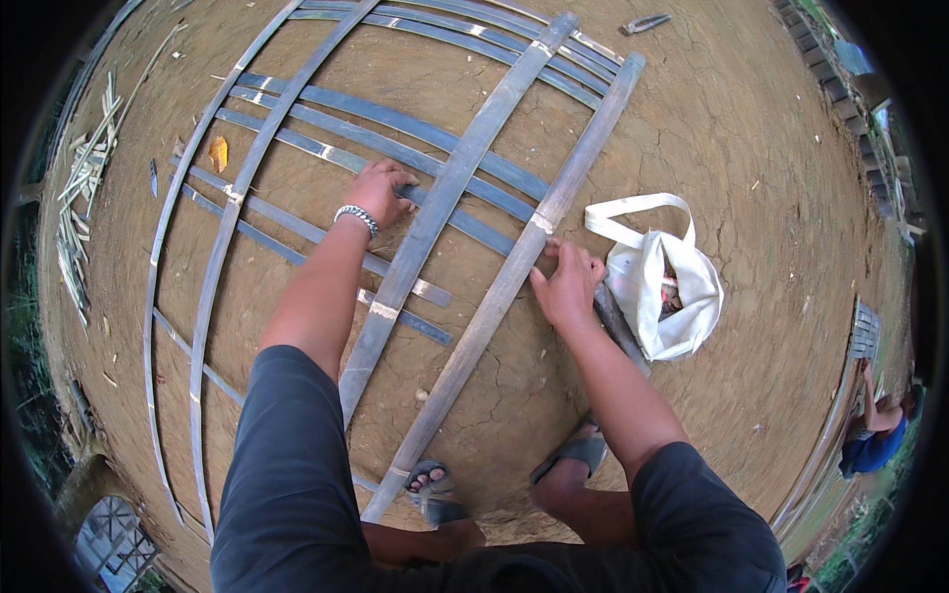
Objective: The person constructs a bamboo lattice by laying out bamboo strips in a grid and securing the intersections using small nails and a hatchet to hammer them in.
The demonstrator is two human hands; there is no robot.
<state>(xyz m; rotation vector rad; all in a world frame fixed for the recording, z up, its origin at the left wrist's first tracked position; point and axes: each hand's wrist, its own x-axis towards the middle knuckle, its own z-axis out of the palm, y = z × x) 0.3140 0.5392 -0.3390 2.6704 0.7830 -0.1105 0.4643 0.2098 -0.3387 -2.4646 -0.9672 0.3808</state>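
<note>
Bamboo slats (463, 163), left hand (380, 192) apparently touching one, right hand (570, 283) near another

Orange leaf (218, 152) on cracked earth (781, 287)

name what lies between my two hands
In the head view, two long slats, with part of a crosswise slat between them, lie between your left hand and right hand.
</note>
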